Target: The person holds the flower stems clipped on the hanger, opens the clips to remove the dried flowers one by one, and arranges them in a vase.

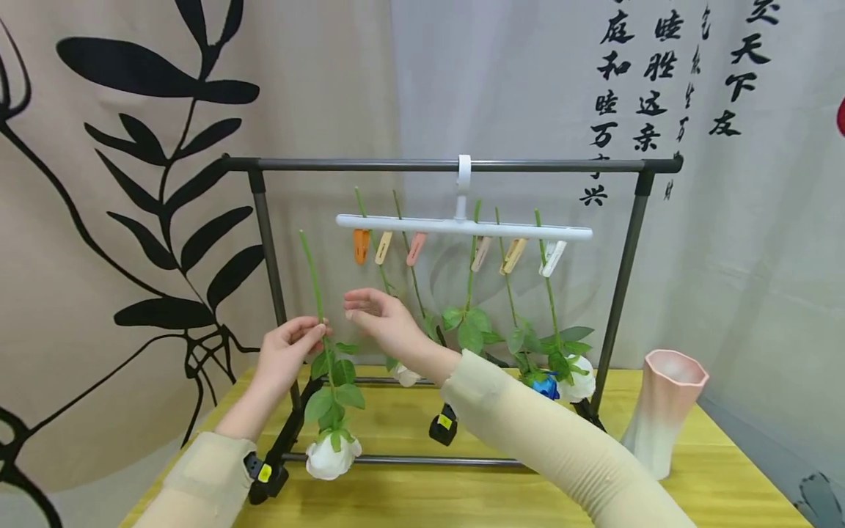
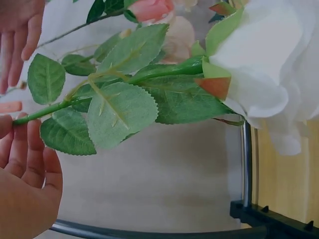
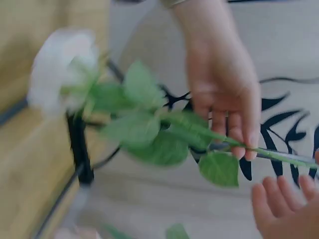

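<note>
My left hand [image 1: 287, 356] pinches the green stem of a white rose [image 1: 333, 455] between thumb and fingers. The rose hangs head down, its leaves below the hand and the bare stem end pointing up. Beside that stem, my right hand [image 1: 389, 323] is held up with its fingers extended and nothing in them. In the right wrist view the left thumb and fingertips meet on the stem [image 3: 279, 155]. A white hanger [image 1: 422, 225] with several clips hangs behind the hands, and an orange clip [image 1: 361, 246] is at its left end.
A dark metal rack [image 1: 396, 165] carries the hanger. Several roses hang upside down from its clips, among them a blue rose [image 1: 545, 386] and another white rose [image 1: 579, 380]. A pink and white vase [image 1: 665, 411] stands on the yellow wooden table [image 1: 713, 491] at right.
</note>
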`<state>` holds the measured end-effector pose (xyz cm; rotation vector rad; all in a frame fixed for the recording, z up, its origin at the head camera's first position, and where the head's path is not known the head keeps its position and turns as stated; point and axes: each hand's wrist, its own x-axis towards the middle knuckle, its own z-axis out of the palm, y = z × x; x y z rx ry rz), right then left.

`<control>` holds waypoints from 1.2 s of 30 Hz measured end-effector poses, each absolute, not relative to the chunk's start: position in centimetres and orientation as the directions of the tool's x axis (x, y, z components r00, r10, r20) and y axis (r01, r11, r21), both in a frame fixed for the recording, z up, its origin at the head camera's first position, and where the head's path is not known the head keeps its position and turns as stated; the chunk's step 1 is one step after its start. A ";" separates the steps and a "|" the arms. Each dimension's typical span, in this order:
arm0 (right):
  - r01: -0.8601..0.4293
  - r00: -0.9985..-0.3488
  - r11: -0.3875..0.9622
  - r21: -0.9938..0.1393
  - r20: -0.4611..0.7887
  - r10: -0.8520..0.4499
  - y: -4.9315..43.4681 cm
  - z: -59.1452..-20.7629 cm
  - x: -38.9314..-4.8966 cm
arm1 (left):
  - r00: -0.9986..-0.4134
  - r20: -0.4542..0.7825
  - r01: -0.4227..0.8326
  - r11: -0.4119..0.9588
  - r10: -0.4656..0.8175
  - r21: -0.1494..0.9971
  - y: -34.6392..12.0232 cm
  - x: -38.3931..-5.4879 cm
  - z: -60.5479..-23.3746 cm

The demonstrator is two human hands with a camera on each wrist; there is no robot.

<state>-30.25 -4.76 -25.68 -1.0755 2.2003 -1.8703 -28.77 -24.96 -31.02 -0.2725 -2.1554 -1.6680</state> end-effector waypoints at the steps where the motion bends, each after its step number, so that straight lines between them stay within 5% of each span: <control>1: -0.532 -0.724 0.058 -0.845 0.418 -0.549 -4.4 -25.9 -30.0 | -0.904 0.420 0.388 0.266 -0.077 0.882 -24.9 -28.5 -31.1; 8: -0.876 -0.451 0.189 -0.444 0.613 -0.649 -2.2 -25.9 -28.8 | -0.896 0.441 0.438 0.279 0.056 0.854 -24.0 -27.0 -31.6; 12: -0.973 -0.196 0.224 -0.051 0.695 -0.692 -1.5 -25.4 -28.9 | -0.890 0.436 0.455 0.298 0.130 0.839 -23.3 -26.3 -31.6; 16: -0.862 0.119 0.259 0.435 0.670 -0.732 -1.2 -25.1 -29.5 | -0.884 0.433 0.467 0.303 0.175 0.831 -22.7 -25.7 -31.4; 19: -0.710 0.263 0.277 0.648 0.608 -0.749 -1.0 -24.9 -29.9 | -0.875 0.441 0.483 0.296 0.199 0.824 -22.3 -25.5 -31.1; 25: -0.568 0.334 0.284 0.773 0.531 -0.779 -0.2 -24.4 -30.3 | -0.856 0.447 0.510 0.289 0.258 0.810 -21.7 -25.5 -30.8; 36: -0.495 0.327 0.242 0.834 0.437 -0.838 1.7 -24.3 -30.6 | -0.840 0.410 0.513 0.273 0.355 0.814 -20.5 -25.0 -30.9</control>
